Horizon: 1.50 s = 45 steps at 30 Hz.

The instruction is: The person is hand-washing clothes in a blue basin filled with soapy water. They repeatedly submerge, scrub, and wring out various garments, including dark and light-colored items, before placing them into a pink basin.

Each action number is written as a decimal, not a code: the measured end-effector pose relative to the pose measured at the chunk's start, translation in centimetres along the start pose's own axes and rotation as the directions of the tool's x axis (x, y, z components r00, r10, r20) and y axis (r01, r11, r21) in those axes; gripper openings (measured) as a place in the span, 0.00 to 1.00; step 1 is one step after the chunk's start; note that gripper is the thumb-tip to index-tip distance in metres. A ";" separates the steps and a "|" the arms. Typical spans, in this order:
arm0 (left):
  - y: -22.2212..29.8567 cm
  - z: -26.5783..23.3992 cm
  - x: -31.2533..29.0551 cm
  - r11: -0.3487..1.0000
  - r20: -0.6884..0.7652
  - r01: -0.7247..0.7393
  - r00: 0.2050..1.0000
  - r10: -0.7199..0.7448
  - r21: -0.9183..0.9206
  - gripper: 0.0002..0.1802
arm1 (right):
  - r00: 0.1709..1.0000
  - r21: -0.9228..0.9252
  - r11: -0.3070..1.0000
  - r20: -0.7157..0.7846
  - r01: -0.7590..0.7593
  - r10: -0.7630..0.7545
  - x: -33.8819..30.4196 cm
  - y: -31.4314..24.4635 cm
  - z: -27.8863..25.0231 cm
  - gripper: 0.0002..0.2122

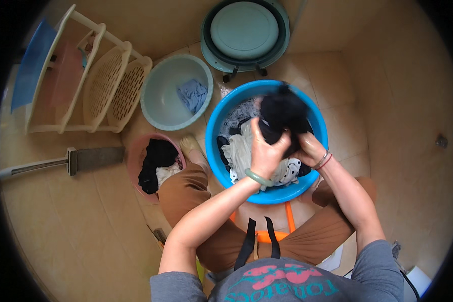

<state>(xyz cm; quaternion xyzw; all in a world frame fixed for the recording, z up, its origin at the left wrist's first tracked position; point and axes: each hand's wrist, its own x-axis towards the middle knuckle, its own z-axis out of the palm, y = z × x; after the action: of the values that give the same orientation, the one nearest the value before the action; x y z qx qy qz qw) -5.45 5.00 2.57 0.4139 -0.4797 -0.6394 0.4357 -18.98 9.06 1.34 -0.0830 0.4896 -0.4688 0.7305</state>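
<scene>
Both of my hands hold a bunched black garment above a blue basin; motion blurs its upper part. My left hand, with a green bangle at the wrist, grips its near left side, thumb and fingers around the cloth. On the other side my right hand is closed on it, its fingers partly hidden beneath the fabric. Below in the basin lie a pale grey-white cloth, a white cloth with black dots and darker pieces, with suds at the far left.
Left of the blue basin stands a pink basin with black and white clothes. Beyond it, a pale green basin holds a blue cloth. Folded tubs lean on the far wall. A cream rack and a long-handled squeegee are at left.
</scene>
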 end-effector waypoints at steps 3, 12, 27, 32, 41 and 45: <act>-0.7 -1.5 2.8 0.936 -0.124 0.243 0.952 -0.280 -0.254 0.28 | 0.978 -0.059 0.994 0.187 -0.087 0.097 -0.6 -1.4 0.3 0.21; -3.9 -5.9 2.4 0.539 -0.005 0.560 0.690 -0.724 -0.629 0.24 | 0.638 -0.813 0.175 0.282 0.555 -0.717 -1.4 -3.4 3.4 0.14; -2.2 -5.7 2.0 0.770 -0.214 0.604 0.740 -0.638 -0.208 0.28 | 0.797 -0.697 0.561 0.025 0.447 -0.604 0.7 -5.5 1.6 0.11; -2.4 -5.7 1.7 0.666 -0.106 0.694 0.666 -0.738 -0.273 0.40 | 0.886 -0.123 0.886 -0.074 0.447 -0.458 0.7 -5.0 4.2 0.07; 4.5 -8.3 5.1 0.371 0.404 0.482 0.874 -0.272 -0.794 0.45 | 0.919 -0.114 0.916 0.136 0.386 -0.370 -0.1 -6.0 10.5 0.13; 7.4 -12.1 7.5 0.545 0.233 0.392 0.912 -0.339 -0.741 0.26 | 0.828 -0.389 0.731 0.304 0.560 -0.472 1.1 -7.1 15.2 0.11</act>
<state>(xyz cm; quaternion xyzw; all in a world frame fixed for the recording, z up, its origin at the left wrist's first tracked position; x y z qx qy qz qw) 5.14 -6.40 6.59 0.2564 -0.0742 -0.8709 0.4126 -11.14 -0.78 12.43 -0.4304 0.4742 -0.5135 0.5711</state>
